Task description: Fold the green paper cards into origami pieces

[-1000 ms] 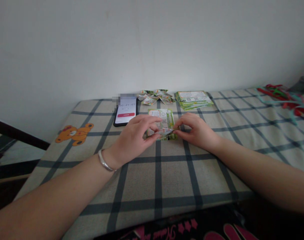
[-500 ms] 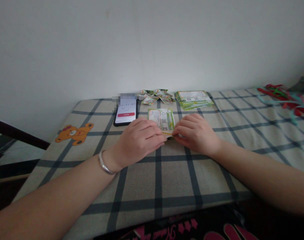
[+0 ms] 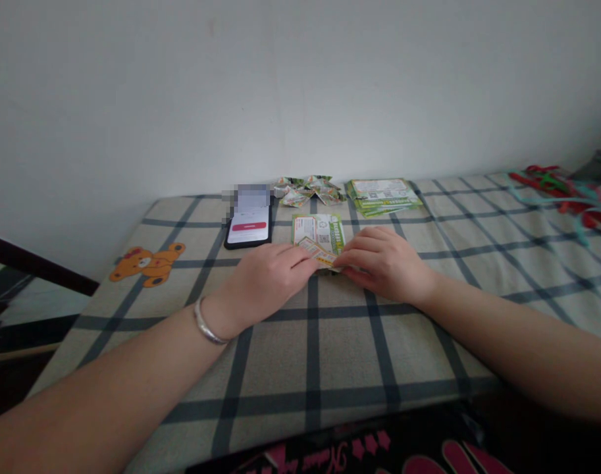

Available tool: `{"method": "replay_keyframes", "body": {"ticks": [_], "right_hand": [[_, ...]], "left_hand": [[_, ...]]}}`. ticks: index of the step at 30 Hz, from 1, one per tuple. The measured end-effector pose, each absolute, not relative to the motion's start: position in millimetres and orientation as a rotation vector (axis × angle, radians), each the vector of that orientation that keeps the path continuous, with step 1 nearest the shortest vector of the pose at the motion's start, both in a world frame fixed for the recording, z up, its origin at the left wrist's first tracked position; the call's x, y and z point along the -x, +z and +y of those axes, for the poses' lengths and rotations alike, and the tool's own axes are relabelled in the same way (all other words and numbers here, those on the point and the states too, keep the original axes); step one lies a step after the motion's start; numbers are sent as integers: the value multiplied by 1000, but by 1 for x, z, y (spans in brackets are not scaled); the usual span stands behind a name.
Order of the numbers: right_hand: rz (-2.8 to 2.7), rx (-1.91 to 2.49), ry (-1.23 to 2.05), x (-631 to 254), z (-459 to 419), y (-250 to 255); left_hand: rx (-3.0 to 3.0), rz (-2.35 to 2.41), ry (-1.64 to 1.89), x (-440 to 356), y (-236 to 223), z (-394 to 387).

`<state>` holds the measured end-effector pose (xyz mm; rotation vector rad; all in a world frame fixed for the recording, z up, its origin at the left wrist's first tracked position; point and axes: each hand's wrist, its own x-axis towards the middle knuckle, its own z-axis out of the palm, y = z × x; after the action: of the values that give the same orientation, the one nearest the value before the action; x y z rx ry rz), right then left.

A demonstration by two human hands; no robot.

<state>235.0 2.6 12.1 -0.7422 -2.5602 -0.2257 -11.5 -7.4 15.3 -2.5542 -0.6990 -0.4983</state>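
1. Left hand [image 3: 275,273], fingers together, pinches the left end of a folded paper strip [image 3: 321,253]; right hand [image 3: 386,263], fingers curled, grips its right end. Neither is clearly nearer.
2. The strip lies between the fingertips, its long axis running crosswise from hand to hand, left end seemingly angled away.
3. A green-and-white printed leaflet [image 3: 324,227] lies flat beneath and beyond it.
4. Farther back: smartphone [image 3: 249,230] left, folded paper pieces [image 3: 296,197] centre, leaflet stack [image 3: 384,191] right.
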Motion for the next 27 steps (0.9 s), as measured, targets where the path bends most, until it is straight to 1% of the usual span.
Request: {"method": "replay_keyframes", "body": {"ticks": [10,14,20,27], "right_hand": [[-2549,798,-129,-239,9,9],[-2541,700,-92,-239,9,11],[-2566,522,-142,-238,7,12],[-2643,444,-164,-236,4,12]], "left_hand": [[2621,-711,-538,14,13,-1],[2651,-703,-579,15,13,0],[2728,-709,-614,16,9,4],[2733,-615,-599,16,10,6]]}}
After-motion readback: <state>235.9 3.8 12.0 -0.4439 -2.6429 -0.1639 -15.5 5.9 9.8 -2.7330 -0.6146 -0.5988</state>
